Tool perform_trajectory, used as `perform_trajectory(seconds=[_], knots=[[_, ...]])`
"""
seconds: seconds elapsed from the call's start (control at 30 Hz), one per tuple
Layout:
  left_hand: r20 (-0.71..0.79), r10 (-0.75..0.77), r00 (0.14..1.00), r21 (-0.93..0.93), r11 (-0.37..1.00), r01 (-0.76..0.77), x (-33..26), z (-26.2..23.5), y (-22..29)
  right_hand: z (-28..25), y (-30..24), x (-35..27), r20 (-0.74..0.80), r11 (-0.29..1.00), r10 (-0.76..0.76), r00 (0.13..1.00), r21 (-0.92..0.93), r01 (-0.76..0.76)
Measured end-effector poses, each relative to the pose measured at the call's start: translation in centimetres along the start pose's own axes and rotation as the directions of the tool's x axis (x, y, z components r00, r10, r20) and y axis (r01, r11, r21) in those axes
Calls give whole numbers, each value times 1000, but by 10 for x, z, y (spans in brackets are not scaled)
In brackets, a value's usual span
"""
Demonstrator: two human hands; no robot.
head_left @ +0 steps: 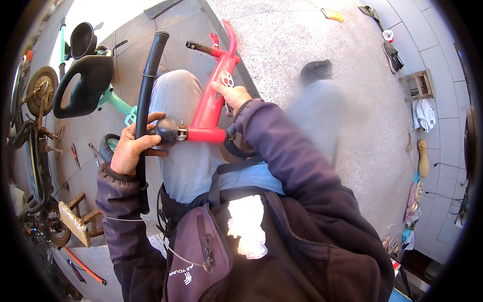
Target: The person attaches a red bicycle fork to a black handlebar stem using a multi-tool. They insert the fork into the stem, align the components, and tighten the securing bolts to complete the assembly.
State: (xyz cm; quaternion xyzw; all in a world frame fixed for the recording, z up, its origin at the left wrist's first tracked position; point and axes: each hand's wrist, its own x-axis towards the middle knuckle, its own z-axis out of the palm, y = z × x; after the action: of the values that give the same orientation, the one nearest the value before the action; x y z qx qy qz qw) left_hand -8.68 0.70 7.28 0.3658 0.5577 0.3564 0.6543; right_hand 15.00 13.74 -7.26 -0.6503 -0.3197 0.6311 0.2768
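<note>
– Pale concrete (372, 166) on the R, grey tiles (90, 133) on the L. Where's the red frame (206, 110)?
– Above the lap, btwn the hands. Long axis runs near-far, far end leaning a bit R. Head tube (207, 135) lies crosswise at the near end, its L end facing the black dome (167, 130), silver clamp (182, 133) btwn them.
– And the black handlebar (147, 93)?
– L of the frame, also near-far, roughly parallel. Fingers hide where it meets the dome.
– Hands?
– L hand (132, 148) is round the bar, thumb reaching the dome; nearer the clamp. R hand (233, 96) grips the frame's main tube, farther off.
– Room?
– Tight on the L: black seat (89, 85) just past the bar, screwdriver (74, 157) and bike (34, 158) beyond. L knee (176, 93) is under the frame; can't tell if touching. More space R, past the blurred R leg (317, 116).
</note>
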Motion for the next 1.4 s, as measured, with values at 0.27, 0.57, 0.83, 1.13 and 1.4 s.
perform_trajectory(seconds=[0.27,0.57,0.83,1.13,1.4], knots=[[-73,33,997,171,985,-20,3,-5,-1,-38,-3,-9,-196,872,-431,881,-341,351],[-101,13,995,206,978,8,1,-2,4,-21,-18,-92,461,932,-354,814,244,267],[-50,103,993,280,956,-86,6,-6,5,-10,-20,-109,547,911,-401,735,156,381],[60,173,983,158,971,-180,9,-4,3,-5,-19,-117,623,961,-276,732,151,233],[10,145,989,134,980,-145,7,-6,1,17,-13,-110,455,693,-623,636,-57,719]])
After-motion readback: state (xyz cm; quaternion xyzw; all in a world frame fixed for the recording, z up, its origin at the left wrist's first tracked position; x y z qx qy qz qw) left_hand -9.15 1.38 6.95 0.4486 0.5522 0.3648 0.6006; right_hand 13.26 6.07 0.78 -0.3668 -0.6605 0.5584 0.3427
